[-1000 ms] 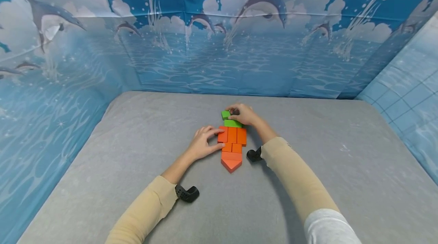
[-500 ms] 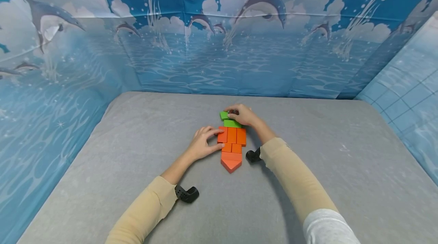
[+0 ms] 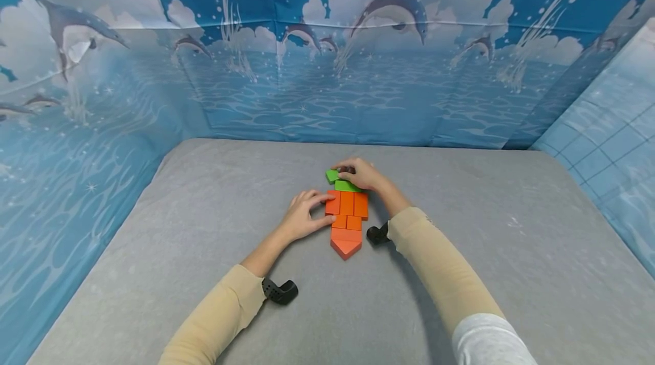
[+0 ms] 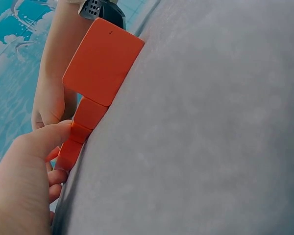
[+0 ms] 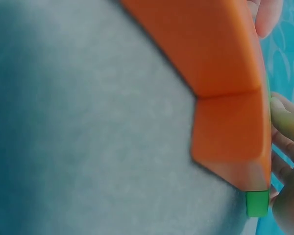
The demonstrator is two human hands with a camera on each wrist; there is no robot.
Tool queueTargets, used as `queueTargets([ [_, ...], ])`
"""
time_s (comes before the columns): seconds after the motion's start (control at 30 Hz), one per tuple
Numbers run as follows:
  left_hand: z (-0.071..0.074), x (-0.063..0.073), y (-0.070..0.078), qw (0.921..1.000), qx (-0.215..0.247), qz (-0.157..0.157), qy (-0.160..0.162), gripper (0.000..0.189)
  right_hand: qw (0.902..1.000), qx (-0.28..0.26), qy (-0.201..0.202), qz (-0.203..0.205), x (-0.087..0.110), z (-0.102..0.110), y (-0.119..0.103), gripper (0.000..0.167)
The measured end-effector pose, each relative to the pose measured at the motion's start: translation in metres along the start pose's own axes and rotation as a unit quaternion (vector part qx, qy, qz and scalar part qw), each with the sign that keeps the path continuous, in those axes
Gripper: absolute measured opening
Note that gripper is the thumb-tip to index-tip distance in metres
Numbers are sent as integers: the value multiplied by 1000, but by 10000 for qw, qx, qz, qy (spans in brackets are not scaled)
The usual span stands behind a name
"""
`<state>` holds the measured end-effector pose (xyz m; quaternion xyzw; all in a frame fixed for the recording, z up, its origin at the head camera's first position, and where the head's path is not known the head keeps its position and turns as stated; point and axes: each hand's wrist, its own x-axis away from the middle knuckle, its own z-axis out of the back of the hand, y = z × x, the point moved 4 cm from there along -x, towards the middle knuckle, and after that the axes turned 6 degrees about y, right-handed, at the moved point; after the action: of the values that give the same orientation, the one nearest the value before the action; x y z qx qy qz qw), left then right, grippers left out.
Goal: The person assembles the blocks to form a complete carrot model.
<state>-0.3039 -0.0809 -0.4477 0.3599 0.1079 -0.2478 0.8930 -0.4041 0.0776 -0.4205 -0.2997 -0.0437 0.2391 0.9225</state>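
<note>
Orange blocks lie flat in an arrow-like shape, an orange triangular block (image 3: 345, 247) at the near end. At their left edge, the thumb and index finger of my left hand (image 3: 301, 216) grip an orange rectangular block (image 3: 333, 206). The left wrist view shows thumb and fingertips at the orange row's edge. Beyond the orange blocks lies a wide green block (image 3: 347, 186). Past it, my right hand (image 3: 362, 173) pinches a small green block (image 3: 331, 176), tilted to the left. Its fingers partly hide that block. A large orange block (image 5: 228, 125) fills part of the right wrist view.
Grey cloth (image 3: 215, 183) covers the table surface. A blue dolphin-print curtain (image 3: 307, 86) hangs behind and at the left side. Black wrist-worn devices (image 3: 280, 291) stick out from both sleeves near the table.
My right hand has shifted slightly left, and the small green block has slid left and turned with it. My left hand and the orange blocks have stayed in place.
</note>
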Motion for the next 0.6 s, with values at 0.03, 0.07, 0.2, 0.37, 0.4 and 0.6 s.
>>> queueTargets([
  [0.03, 0, 0, 0, 10000, -6, 2, -1, 48, 10000, 13, -8, -2, 0, 0, 0, 31],
  [0.07, -1, 0, 0, 10000, -5, 4, 3, 48, 10000, 23, -8, -1, 0, 0, 0, 31],
  [0.2, -1, 0, 0, 10000, 14, -7, 26, 48, 10000, 35, -22, -39, 0, 0, 1, 31],
  [0.37, -2, -1, 0, 10000, 27, -32, 33, 47, 10000, 36, -36, -64, 0, 0, 2, 31],
  [0.4, -2, -1, 0, 10000, 29, -36, 33, 47, 10000, 28, -29, -61, 0, 0, 2, 31],
  [0.6, -2, -2, 0, 10000, 4, -32, 18, 47, 10000, -62, 10, 29, 2, 2, 1, 32],
])
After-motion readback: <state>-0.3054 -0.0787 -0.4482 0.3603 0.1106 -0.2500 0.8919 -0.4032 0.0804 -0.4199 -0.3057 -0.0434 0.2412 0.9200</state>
